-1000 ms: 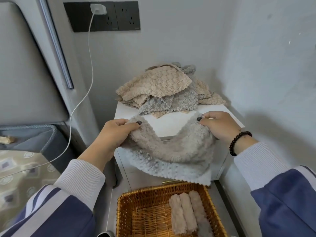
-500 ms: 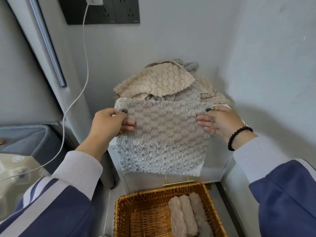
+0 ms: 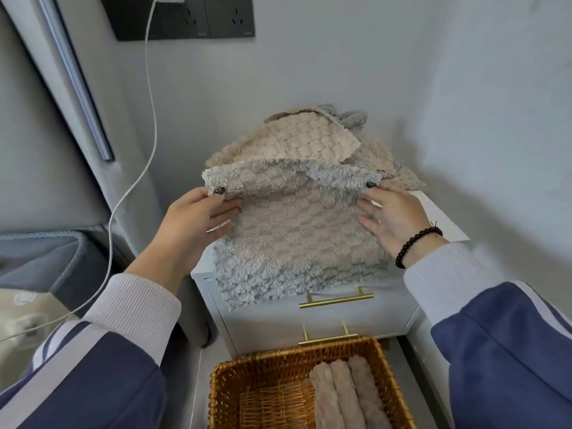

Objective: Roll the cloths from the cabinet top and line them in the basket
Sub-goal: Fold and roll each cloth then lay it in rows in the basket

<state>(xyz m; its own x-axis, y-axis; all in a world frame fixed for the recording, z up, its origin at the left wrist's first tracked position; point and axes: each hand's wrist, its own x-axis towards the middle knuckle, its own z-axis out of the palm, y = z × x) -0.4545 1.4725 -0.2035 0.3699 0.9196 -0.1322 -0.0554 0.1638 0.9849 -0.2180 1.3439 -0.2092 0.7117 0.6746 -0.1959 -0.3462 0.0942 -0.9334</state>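
lighting: soft, even daylight, moderately bright, no hard glare. source not visible; shadows suggest it sits toward 9 o'clock. shadows: broad, diffuse one on the wall (image 3: 495, 168) at 3 o'clock; a darker one beside the white cabinet (image 3: 365, 317) toward 7 o'clock. focus: fluffy cloth (image 3: 297, 230) texture reads clearly at centre; slight softness overall. distortion: wide-angle bowing; the metal strip (image 3: 77, 85) at 10 o'clock leans, sleeves (image 3: 507, 351) at 5 and 7 o'clock stretch large.
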